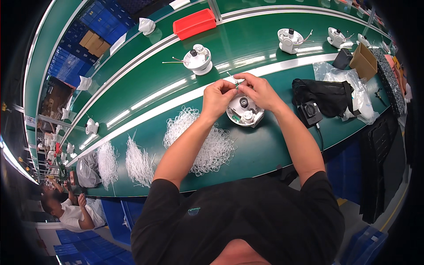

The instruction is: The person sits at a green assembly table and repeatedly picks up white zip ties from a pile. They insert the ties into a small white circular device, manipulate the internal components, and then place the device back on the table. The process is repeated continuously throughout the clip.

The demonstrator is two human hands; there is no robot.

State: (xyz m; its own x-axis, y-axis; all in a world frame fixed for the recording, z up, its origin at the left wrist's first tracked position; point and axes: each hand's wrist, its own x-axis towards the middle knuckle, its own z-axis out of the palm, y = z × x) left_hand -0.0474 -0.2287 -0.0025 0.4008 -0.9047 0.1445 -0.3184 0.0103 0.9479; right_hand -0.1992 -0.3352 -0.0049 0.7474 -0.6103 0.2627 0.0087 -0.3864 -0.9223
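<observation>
A white camera-like housing (246, 117) with a black lens and a bit of green circuit board sits on the green bench in front of me. Above its far rim, my left hand (216, 98) and my right hand (261, 93) meet, fingertips pinched together. A thin white cable tie (230, 76) sticks up between them; its lower part is hidden by the fingers. To the left lie a large heap of looped white ties (212, 150) and a bundle of straighter white ties (138, 163).
Along the green conveyor (247, 42) stand similar housings (199, 62) with loose wires, and a red bin (194, 24) is beyond. On the right are a black cloth bag (324, 92), a small black fan device (311, 112) and a cardboard box (364, 62). A person (79, 212) sits far left.
</observation>
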